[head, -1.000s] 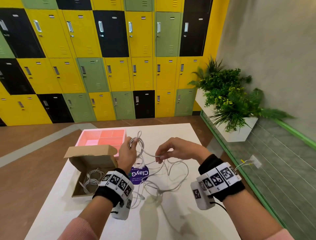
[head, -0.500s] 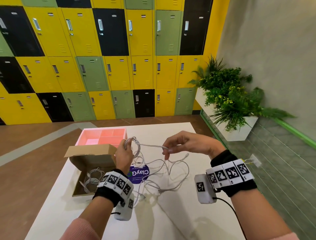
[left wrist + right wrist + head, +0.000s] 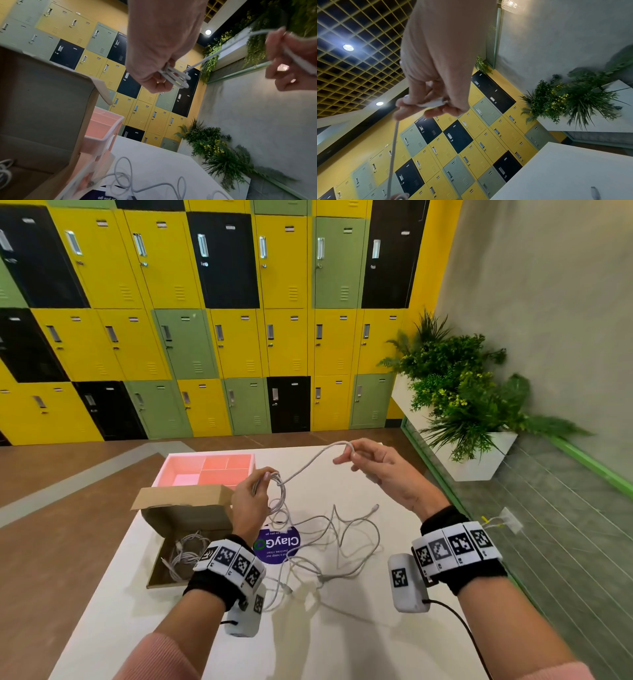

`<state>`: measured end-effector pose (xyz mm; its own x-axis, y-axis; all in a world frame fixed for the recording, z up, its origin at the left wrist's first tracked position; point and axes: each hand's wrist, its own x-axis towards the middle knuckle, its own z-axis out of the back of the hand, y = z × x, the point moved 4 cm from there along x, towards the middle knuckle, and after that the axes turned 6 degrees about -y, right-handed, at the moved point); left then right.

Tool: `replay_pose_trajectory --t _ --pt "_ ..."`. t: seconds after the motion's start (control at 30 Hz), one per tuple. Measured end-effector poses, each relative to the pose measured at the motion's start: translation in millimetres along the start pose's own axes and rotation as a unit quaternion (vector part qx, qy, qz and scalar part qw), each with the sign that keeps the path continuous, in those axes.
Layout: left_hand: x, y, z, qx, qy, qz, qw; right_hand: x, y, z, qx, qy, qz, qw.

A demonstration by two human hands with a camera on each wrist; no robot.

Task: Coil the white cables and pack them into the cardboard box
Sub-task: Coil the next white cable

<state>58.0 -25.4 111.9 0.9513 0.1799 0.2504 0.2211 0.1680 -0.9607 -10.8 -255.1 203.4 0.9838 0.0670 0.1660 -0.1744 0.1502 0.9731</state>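
Head view: my left hand (image 3: pixel 251 503) pinches a small coil (image 3: pixel 278 493) of white cable, loops hanging beside my palm, held above the table (image 3: pixel 359 642) just right of the cardboard box (image 3: pixel 186 510). My right hand (image 3: pixel 375 470) is raised up and to the right, thumb and forefinger pinching the same cable's free run (image 3: pixel 308 465), which stretches between both hands. The rest of the loose cables (image 3: pixel 342 542) sprawl on the table in a tangle, over a purple sticker (image 3: pixel 279 544). One coiled cable (image 3: pixel 185 553) lies inside the open box. A pink tray (image 3: pixel 209 469) sits behind the box, touching it.

Left wrist view: my fingers (image 3: pixel 154 83) curl round several stacked loops (image 3: pixel 175 77), grip firm. The strand runs up-right to my right hand (image 3: pixel 291 60). Box wall (image 3: pixel 42 101) close on the left, tray (image 3: pixel 102 129) beside it, slack cable (image 3: pixel 123 174) on the table below.

Right wrist view: my thumb and fingertips (image 3: pixel 412 100) are closed on the cable and what looks like its white plug end (image 3: pixel 433 104); the cord (image 3: pixel 393 148) drops away downward.

Handling, my judgement: light, soft, limp, fairly slick; it springs open if loosened. Best to keep pinching where the loops cross, and feed from near the plug end. The table tangle may snag when pulled.
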Motion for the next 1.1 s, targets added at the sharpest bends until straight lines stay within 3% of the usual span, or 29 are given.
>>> replay_pose_trajectory --t 0.23,0.43,0.53,0.83,1.0,1.1 --pt "-9 -17 -5 -0.094 0.016 0.042 0.995 7 -29 9 0.014 -0.194 -0.015 0.981" --pt "-14 -25 -18 -0.145 0.057 0.061 0.986 10 -52 -1 0.033 -0.267 -0.056 0.962" --pt "-18 -26 -28 -0.154 0.072 0.077 0.982 11 -58 -16 0.065 -0.252 -0.072 0.963" --pt "-25 -32 -39 -0.19 0.067 0.106 0.974 5 -51 -57 0.057 -0.119 -0.084 0.988" --pt "-28 -30 -39 -0.208 0.074 0.12 0.968 3 -55 -67 0.133 -0.087 -0.113 0.981" --pt "-29 -30 -37 -0.216 0.074 0.104 0.968 0 -59 -68 0.097 -0.063 -0.136 0.984"
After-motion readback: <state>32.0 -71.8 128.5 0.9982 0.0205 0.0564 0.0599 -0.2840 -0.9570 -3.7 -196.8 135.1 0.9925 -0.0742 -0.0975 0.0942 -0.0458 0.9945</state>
